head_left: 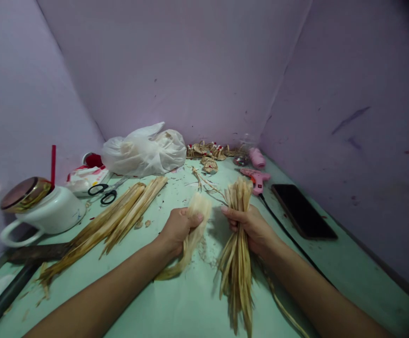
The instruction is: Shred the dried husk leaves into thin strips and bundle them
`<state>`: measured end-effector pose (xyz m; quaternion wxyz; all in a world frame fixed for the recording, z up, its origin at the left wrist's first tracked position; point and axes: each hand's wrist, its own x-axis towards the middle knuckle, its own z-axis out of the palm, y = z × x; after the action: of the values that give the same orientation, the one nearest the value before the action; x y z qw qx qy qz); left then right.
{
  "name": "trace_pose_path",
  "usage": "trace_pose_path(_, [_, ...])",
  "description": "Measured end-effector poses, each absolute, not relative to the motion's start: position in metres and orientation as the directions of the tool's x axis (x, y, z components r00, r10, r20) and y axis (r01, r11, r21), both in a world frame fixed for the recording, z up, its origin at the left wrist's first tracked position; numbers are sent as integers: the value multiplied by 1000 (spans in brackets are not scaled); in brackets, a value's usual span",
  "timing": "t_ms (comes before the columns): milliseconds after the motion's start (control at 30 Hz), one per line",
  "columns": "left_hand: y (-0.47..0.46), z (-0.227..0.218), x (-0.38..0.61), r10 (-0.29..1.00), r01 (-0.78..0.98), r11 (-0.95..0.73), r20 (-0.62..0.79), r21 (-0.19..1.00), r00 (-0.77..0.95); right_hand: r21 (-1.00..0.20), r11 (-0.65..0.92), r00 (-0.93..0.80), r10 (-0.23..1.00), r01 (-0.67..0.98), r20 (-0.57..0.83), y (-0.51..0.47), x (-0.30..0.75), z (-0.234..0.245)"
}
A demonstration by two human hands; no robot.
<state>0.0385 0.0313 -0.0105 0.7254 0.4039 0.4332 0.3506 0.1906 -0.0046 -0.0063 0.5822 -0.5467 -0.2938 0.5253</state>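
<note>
Over the middle of a pale green counter [193,312], a bundle of dried, straw-coloured strips [237,249] hangs upright from the person's right hand [255,225], its fingers closed around the upper part, the lower ends fanning out. Just left of it, the left hand [178,227] pinches a wide, pale strip [200,204] between thumb and fingers; its tail curls down toward the near side. The two hands are apart.

Beyond them, thin fibres [204,180] lie loose. Further left, longer dried stalks [120,213] rest slantwise, with black-handled scissors [108,195] just beside them and a white mug [58,213] near the left wall. To the right are a pink glue gun [257,179] with a black cord [289,251] and a dark phone [303,211] lying flat. At the back, a knotted-looking white plastic bag [146,150] sits beside small woven pieces [209,164], against lilac walls [176,65].
</note>
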Motion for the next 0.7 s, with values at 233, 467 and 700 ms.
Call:
trace_pose_path(233, [26, -9, 43, 862, -255, 420, -294, 871, 414, -919, -259, 38, 958, -298, -283, -13, 173, -12])
trace_pose_path(467, [20, -10, 47, 878, -243, 424, -330, 872, 348, -931, -259, 101, 951, -257, -293, -13, 173, -8])
trace_pose_path(700, [23, -10, 43, 845, -166, 430, -331, 887, 420, -933, -253, 126, 948, -255, -291, -13, 175, -2])
